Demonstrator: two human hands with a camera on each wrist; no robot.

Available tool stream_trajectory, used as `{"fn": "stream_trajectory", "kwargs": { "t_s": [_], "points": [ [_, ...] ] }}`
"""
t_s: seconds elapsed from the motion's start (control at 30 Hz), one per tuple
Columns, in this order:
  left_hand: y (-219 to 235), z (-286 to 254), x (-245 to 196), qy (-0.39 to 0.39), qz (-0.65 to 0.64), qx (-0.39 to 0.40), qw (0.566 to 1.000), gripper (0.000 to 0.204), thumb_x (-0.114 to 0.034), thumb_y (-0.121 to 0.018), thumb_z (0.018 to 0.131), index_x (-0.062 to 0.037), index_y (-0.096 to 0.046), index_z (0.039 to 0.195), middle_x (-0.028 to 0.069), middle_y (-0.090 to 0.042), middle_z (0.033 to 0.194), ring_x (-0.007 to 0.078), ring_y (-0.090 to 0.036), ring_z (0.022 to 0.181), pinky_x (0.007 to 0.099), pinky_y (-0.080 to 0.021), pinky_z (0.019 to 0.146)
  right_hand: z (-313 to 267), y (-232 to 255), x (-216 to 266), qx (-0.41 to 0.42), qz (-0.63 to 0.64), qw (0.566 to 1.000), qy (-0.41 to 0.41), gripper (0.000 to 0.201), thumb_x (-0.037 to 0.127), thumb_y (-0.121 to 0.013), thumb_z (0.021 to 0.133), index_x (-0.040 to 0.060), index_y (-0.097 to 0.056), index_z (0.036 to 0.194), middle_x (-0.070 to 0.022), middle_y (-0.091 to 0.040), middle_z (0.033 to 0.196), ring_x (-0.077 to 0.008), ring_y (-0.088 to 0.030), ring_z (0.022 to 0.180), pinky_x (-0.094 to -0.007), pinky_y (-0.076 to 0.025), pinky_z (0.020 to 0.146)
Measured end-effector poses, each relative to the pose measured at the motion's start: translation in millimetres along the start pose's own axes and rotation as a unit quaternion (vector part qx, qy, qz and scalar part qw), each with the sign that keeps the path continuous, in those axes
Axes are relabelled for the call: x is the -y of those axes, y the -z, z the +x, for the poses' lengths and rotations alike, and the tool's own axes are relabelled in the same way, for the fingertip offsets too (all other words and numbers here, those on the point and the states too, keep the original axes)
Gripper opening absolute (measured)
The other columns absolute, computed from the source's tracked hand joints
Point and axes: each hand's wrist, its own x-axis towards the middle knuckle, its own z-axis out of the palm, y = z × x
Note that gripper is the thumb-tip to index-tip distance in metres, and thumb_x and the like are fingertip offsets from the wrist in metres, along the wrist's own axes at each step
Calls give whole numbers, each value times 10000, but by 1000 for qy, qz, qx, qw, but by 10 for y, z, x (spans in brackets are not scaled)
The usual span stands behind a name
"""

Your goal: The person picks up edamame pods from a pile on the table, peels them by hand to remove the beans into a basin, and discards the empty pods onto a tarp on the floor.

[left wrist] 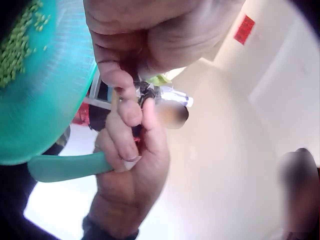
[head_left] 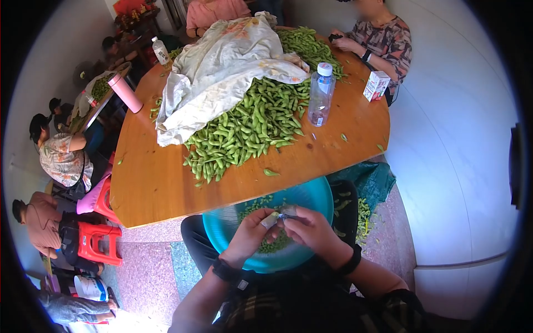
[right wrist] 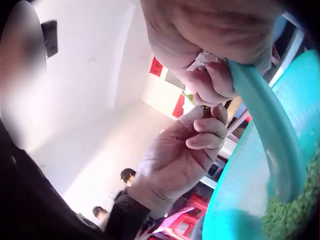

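Both of my hands meet above a teal basin (head_left: 213,233) that contains shelled green beans (head_left: 272,244). My left hand (head_left: 247,236) pinches a green edamame pod (right wrist: 188,97), mostly hidden by fingers; white tape wraps the thumb. My right hand (head_left: 316,230) grips a tool with a curved teal handle (left wrist: 70,168), which sticks out behind the fist in both wrist views. The tool's working end lies at the left fingertips, largely covered, and I cannot tell its kind. White wrapping (right wrist: 204,61) also shows on the right fingers.
Edamame pods (head_left: 250,127) heap on a wooden table (head_left: 155,183), partly under a cloth (head_left: 222,55). A plastic bottle (head_left: 321,100), a small carton (head_left: 377,86) and a pink flask (head_left: 125,94) stand there. Several people sit around; red stools (head_left: 99,244) are at left, husks (head_left: 363,216) beside the basin.
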Motion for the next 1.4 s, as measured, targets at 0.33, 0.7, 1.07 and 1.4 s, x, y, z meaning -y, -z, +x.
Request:
{"fn": "stream_trajectory", "kwargs": {
  "t_s": [0.33,0.7,1.07,1.4],
  "points": [
    [-26,25,151,66,-102,-7,993,203,-90,-483,958,-22,-543,1139,30,-588,859,106,-529,706,243,-417,620,5,34,-167,12,155,980,-125,152,138,-552,964,24,-600,1053,4,-560,725,-24,-408,506,-176,-280,445],
    [-59,16,278,26,118,-64,991,237,-50,-429,950,16,-542,1148,21,-574,806,60,-497,670,213,-421,599,-39,48,-275,11,19,997,-69,93,108,-579,940,23,-580,905,-6,-564,684,-45,-455,518,-206,-343,461],
    [-111,54,-280,-223,485,-85,841,235,7,-558,832,-12,-655,1045,168,-614,949,327,-600,891,388,-489,790,-797,1731,-387,-356,-286,889,-20,306,101,-522,898,28,-660,1161,-53,-606,647,-129,-563,544,-296,-447,505],
    [-609,1128,-277,-281,478,-69,829,173,-6,-616,804,0,-643,975,173,-617,883,377,-600,875,440,-490,797,-1317,1780,-795,-408,-232,878,-89,238,89,-527,909,-3,-664,1080,-28,-588,640,-99,-543,573,-274,-414,520]
  ]
}}
